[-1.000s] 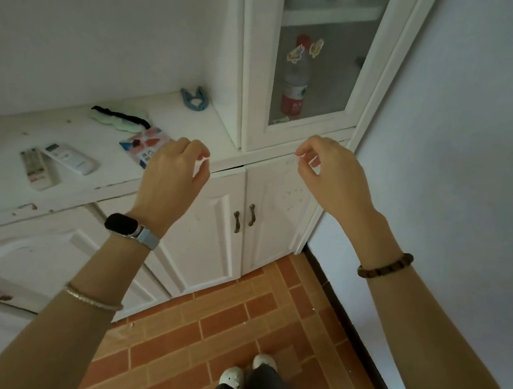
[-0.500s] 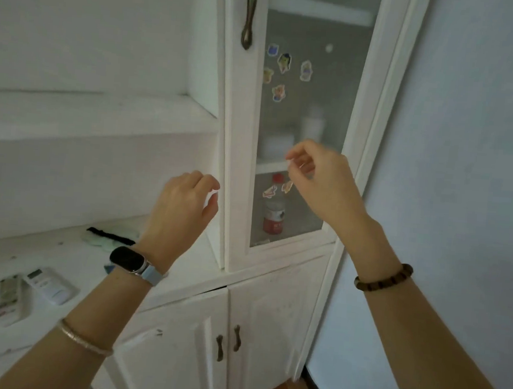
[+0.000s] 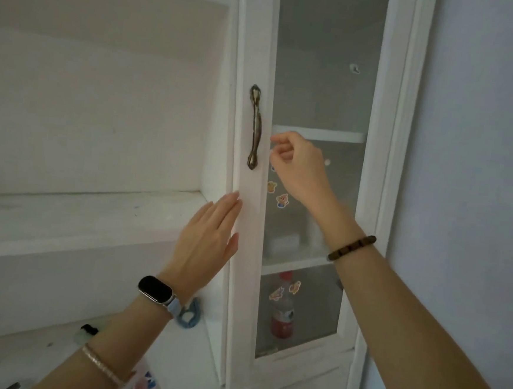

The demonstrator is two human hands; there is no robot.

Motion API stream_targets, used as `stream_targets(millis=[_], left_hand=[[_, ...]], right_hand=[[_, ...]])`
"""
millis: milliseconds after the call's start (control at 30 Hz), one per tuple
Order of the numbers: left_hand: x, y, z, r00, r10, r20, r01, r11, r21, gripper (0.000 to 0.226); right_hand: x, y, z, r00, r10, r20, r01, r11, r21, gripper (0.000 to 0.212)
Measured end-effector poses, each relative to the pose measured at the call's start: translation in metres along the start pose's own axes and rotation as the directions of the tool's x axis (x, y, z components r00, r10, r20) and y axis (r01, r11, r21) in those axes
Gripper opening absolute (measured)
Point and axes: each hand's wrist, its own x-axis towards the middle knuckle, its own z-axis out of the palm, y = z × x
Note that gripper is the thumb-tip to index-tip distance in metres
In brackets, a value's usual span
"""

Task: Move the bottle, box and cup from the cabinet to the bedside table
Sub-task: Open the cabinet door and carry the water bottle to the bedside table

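The left hand (image 3: 207,239) lies flat, fingers spread, against the cabinet door (image 3: 246,255). The right hand (image 3: 300,167), fingers loosely curled and empty, hovers beside the handle (image 3: 255,126); the bottle (image 3: 282,313) stands behind glass

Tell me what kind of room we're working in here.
Probably a bedroom or living room at home: a white built-in cabinet with a glass door bearing cartoon stickers, an ornate metal handle, and a red-capped bottle inside.

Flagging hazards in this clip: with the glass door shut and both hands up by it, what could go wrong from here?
1. The left hand lies flat on the door frame beside the opening edge; it could block the door or get pinched.
2. The right hand is beside the handle, not gripping; a hasty pull may slip.
3. The bottle stands close behind the glass.
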Motion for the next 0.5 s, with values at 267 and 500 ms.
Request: stream_targets(millis=[267, 500], left_hand=[[0.005, -0.013, 0.012, 0.992, 0.003, 0.124, -0.018, 0.992, 0.123, 0.068], [0.002, -0.019, 0.020, 0.988, 0.000, 0.152, -0.024, 0.988, 0.155, 0.069]], right_hand=[[0.026, -0.016, 0.018, 1.000, -0.016, -0.004, 0.016, 0.998, 0.065, 0.023], [0.025, -0.018, 0.022, 1.000, 0.001, -0.019, 0.001, 0.994, 0.111, 0.027]])
